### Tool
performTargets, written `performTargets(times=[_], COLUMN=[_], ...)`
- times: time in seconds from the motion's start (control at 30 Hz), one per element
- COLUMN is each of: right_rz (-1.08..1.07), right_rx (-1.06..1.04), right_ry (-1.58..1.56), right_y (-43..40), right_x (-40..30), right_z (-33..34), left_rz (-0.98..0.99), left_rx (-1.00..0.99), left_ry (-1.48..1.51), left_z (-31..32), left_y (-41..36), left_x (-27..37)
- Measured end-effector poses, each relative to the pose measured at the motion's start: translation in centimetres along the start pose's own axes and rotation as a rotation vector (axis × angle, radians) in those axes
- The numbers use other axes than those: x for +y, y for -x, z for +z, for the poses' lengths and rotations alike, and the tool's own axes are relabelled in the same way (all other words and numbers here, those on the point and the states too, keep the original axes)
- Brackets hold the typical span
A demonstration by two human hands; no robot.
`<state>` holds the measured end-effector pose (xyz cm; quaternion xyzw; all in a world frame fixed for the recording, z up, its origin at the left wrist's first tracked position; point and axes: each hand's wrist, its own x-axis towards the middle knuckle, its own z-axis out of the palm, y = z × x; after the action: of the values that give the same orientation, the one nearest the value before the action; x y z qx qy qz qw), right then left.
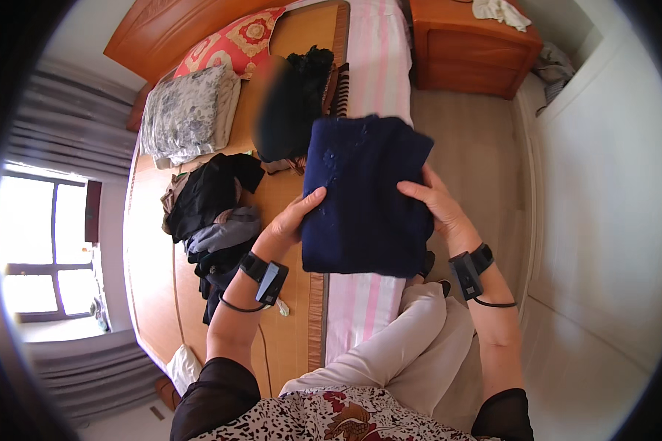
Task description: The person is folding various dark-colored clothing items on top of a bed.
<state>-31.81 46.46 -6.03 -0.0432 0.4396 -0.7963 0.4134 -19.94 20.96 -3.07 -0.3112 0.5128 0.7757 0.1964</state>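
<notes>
A folded navy blue garment with small embroidered details is held up in front of me between both hands. My left hand grips its left edge, thumb on top. On the opposite edge, my right hand holds it the same way, its fingers partly hidden behind the cloth. Just beyond the garment lies a stack of dark clothes on the bed. A loose heap of black and grey clothes lies to the left of my left hand.
A bed mat covers much of the bed, beside a pink-striped sheet. Folded bedding in clear plastic and a red patterned pillow lie near the headboard. A wooden nightstand stands at the upper right.
</notes>
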Motion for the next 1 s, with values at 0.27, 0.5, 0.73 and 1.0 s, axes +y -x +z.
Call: performTargets(times=[0.27,0.5,0.73,1.0], right_rz=[-0.379,-0.586,-0.324,-0.475], right_rx=[-0.125,-0.148,0.022,0.044], right_ry=[0.157,0.078,0.173,0.237], right_y=[-9.2,-25.2,-31.7,-30.4], right_x=[-10.6,-7.1,1.6,1.0], right_z=[5.7,7.5,4.3,6.9], left_rz=[0.376,0.500,0.632,0.668], left_rx=[0.040,0.527,0.802,1.035], left_ry=[0.004,-0.301,-1.176,-1.287], left_z=[0.5,-10.1,-10.8,-6.1], left_y=[-0.3,-8.4,-14.2,-9.6], left_x=[13.6,20.4,14.4,15.2])
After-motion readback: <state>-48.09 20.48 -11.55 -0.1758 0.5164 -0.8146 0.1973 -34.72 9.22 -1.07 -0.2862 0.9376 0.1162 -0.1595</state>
